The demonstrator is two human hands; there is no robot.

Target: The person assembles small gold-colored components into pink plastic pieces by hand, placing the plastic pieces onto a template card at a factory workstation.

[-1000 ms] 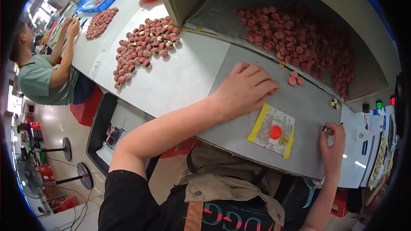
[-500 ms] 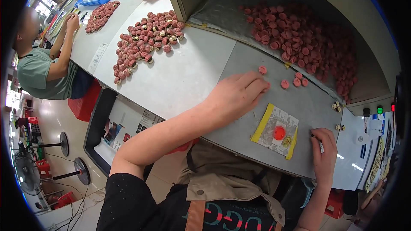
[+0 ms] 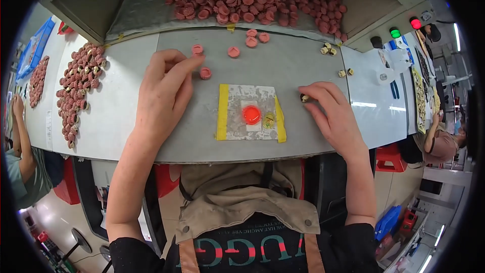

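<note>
1. While the taped square (image 3: 236,130) lies flat on the grey worktop (image 3: 199,139), the left hand (image 3: 164,91) is poised to the left of it, reaching past its far edge.
2. That hand's thumb and fingers are drawn in close to one another; whether anything sits between their tips, I cannot tell.
3. Just beside those fingertips are two pink cups (image 3: 205,73), left of the taped square and a little beyond it.
4. To the right of the taped square, the right hand (image 3: 336,116) pinches a small dark-and-cream piece (image 3: 304,98) between thumb and finger.
5. On the taped square itself are a bright red disc (image 3: 251,115), near the middle, and a small yellowish oval (image 3: 269,120) close to the right-hand strip of tape.
6. Straight beyond the taped square lie a lone pink cup (image 3: 233,51) and a cluster of three more (image 3: 251,42).
7. Farther beyond it, a large heap of pink cups (image 3: 247,2) fills much of a hooded bay.
8. Beyond the taped square and to its right are small cream pieces (image 3: 328,49), in two groups.
9. Well to its left spreads a pile of pink-and-cream pieces (image 3: 81,78).
</note>
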